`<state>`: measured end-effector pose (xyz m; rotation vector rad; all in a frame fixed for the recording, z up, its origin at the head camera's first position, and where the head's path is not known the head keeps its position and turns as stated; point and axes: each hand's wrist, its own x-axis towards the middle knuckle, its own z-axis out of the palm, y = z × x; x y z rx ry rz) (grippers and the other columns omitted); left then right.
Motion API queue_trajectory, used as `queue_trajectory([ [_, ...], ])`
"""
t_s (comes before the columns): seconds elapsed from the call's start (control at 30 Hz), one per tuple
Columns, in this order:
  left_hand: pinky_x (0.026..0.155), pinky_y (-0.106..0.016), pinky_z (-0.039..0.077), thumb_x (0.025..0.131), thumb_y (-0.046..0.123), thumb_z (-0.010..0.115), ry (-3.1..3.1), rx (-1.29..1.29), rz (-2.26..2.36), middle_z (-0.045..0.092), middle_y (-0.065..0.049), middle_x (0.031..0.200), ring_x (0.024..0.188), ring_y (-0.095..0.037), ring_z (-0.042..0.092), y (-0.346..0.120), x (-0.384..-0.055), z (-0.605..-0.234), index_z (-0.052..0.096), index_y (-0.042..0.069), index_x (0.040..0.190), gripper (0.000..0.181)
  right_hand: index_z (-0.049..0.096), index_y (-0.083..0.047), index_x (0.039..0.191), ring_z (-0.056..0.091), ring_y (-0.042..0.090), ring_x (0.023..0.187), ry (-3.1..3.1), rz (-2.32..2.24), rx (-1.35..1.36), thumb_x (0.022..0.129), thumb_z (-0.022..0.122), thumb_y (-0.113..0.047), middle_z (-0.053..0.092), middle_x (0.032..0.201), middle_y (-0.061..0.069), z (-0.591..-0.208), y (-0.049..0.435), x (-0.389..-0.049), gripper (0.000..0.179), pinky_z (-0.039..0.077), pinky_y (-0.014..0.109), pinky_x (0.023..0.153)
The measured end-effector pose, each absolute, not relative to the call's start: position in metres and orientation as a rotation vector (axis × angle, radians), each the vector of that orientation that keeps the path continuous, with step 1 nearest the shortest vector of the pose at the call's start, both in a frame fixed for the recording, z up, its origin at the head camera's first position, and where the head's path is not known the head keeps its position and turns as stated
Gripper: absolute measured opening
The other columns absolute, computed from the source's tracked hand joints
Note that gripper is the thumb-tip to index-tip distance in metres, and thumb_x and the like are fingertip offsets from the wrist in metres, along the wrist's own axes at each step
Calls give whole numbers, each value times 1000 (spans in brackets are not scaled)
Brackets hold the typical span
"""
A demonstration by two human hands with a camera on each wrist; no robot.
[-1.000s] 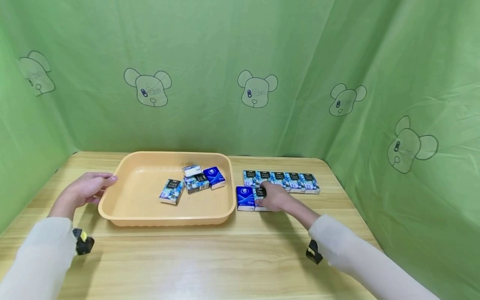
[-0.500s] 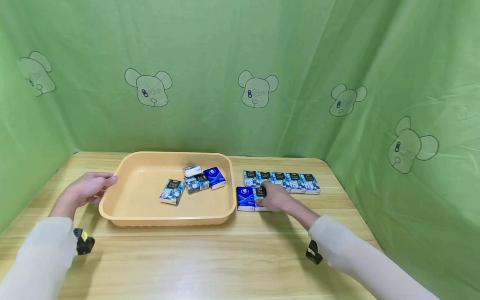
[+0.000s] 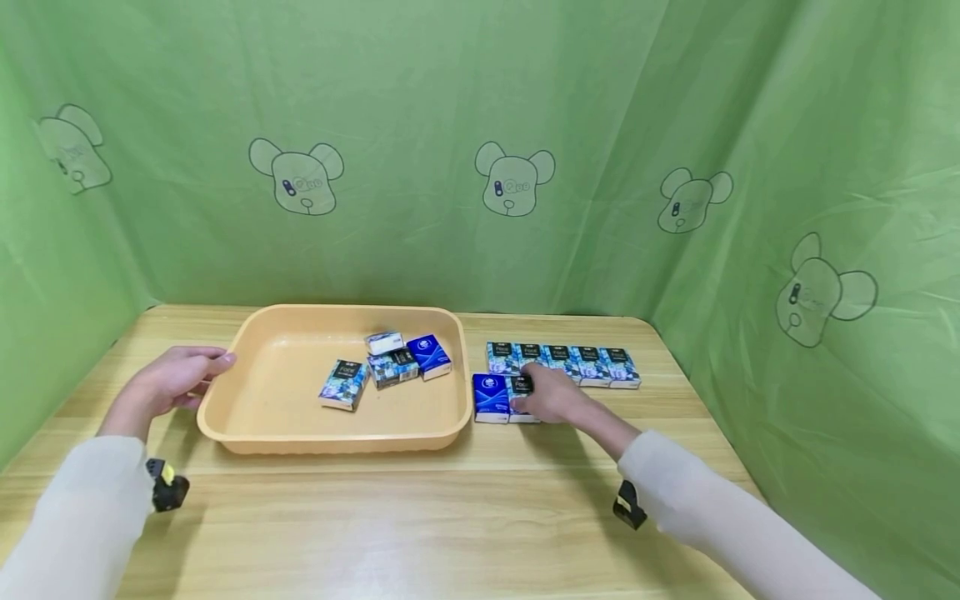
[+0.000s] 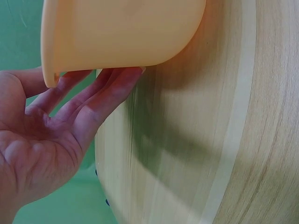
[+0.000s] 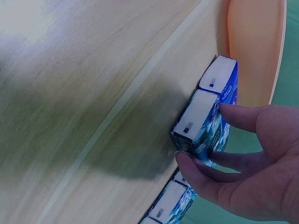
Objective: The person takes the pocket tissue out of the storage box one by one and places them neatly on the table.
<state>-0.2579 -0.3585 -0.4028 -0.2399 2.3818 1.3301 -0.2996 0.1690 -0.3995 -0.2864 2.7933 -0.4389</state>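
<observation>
My left hand (image 3: 174,379) holds the left rim of a shallow orange plastic tray (image 3: 300,438). Its thumb lies at the rim, and in the left wrist view the fingers (image 4: 105,100) reach along the outer wall. To the right of the tray, my right hand (image 3: 553,394) pinches a floral tissue pack (image 5: 201,116) between thumb and fingers, partly covering it in the head view. That pack lies flat against a plain blue tissue pack (image 3: 491,395) on its left, which sits close to the tray. Behind them runs a row of several floral packs (image 3: 589,364).
Inside the tray lie a floral pack (image 3: 344,383), a second floral pack (image 3: 393,367), a blue pack (image 3: 429,356) and one showing its white side (image 3: 384,342). The wooden table (image 3: 360,525) meets green curtains (image 3: 420,250) at the back and sides.
</observation>
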Motion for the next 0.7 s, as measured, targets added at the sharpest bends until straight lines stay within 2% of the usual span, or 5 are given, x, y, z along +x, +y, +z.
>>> queue_trajectory([
  [0.23, 80, -34, 61, 109, 40, 41, 2377, -239, 1339, 41, -37, 147, 92, -10, 65, -359, -258, -404, 12, -9, 157, 75, 42, 2, 150, 58, 44, 124, 2811, -416, -333, 98, 67, -29, 50, 148, 29, -396, 171, -300, 65, 44, 59, 110],
  [0.33, 80, -34, 61, 109, 40, 41, 2377, -241, 1339, 41, -37, 147, 92, -10, 65, -359, -258, -404, 13, -9, 157, 74, 41, 3, 150, 67, 36, 105, 2817, -433, -328, 98, 67, -27, 55, 142, 29, -394, 170, -300, 65, 47, 58, 107],
  [0.53, 80, -33, 61, 109, 41, 40, 2380, -245, 1332, 41, -37, 147, 93, -11, 65, -360, -258, -406, 13, -9, 157, 75, 34, 2, 155, 54, 14, 54, 2810, -451, -282, 99, 65, -27, 72, 98, 17, -389, 165, -304, 70, 58, 45, 83],
  [0.63, 80, -33, 61, 109, 41, 40, 2381, -243, 1329, 41, -37, 147, 94, -12, 64, -361, -259, -406, 12, -9, 157, 75, 34, 2, 155, 49, 12, 49, 2833, -448, -278, 100, 64, -27, 68, 81, 10, -386, 160, -306, 69, 55, 38, 71],
  [0.7, 80, -33, 61, 109, 41, 40, 2383, -241, 1329, 41, -37, 147, 95, -13, 65, -361, -259, -406, 12, -10, 157, 75, 35, 2, 154, 52, 13, 51, 2863, -446, -289, 100, 64, -27, 70, 88, 11, -384, 157, -306, 68, 55, 38, 73],
])
